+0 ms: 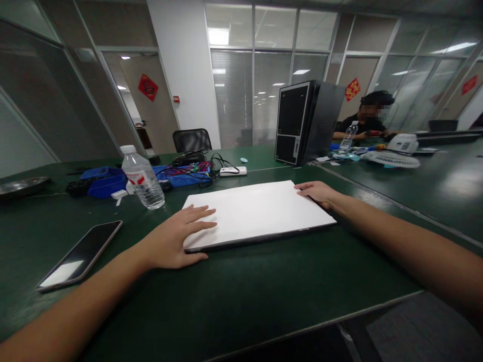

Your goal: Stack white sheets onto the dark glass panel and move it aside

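A flat white rectangular panel (256, 213) with a thin dark edge lies on the green table in front of me. At its left end my left hand (175, 236) rests with fingers spread over the top, the thumb stretched along the table by the near corner. My right hand (319, 195) grips the right edge, some fingers on the white face and the others hidden by the side. What lies under the white surface is hidden.
A phone (81, 256) lies to the left, near a water bottle (142, 178). Blue trays (181, 176) with cables, a white plug strip (233, 171) and a black computer case (302, 123) stand behind. Across the table at right, a person (364, 120) sits near a white fan (394, 158).
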`<act>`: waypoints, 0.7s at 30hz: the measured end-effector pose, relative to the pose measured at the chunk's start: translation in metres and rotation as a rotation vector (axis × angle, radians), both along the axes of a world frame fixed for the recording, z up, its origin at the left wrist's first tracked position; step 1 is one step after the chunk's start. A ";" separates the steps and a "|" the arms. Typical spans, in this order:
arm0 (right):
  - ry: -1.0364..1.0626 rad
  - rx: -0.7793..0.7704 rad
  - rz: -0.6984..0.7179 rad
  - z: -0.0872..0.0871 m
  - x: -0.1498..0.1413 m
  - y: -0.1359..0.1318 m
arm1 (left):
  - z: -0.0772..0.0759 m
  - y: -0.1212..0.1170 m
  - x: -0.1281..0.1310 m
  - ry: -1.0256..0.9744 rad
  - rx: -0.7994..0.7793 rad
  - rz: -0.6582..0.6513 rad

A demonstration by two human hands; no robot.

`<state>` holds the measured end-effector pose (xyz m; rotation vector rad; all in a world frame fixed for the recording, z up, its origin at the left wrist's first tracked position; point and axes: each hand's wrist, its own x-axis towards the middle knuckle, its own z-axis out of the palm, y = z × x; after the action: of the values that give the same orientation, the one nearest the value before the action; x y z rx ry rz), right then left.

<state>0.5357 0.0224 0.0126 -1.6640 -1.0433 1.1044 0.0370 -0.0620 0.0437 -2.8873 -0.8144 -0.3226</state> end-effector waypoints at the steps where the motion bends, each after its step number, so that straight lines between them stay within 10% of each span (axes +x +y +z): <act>1: 0.001 -0.002 0.002 0.001 0.001 0.000 | 0.001 -0.003 0.004 -0.009 0.051 -0.033; 21: -0.328 0.067 0.082 0.017 0.005 -0.007 | -0.001 -0.017 0.026 -0.069 0.659 -0.124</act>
<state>0.5409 0.0158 0.0298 -1.7991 -1.3514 0.8527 0.0630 -0.0791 0.0431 -2.3137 -0.4238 -0.5789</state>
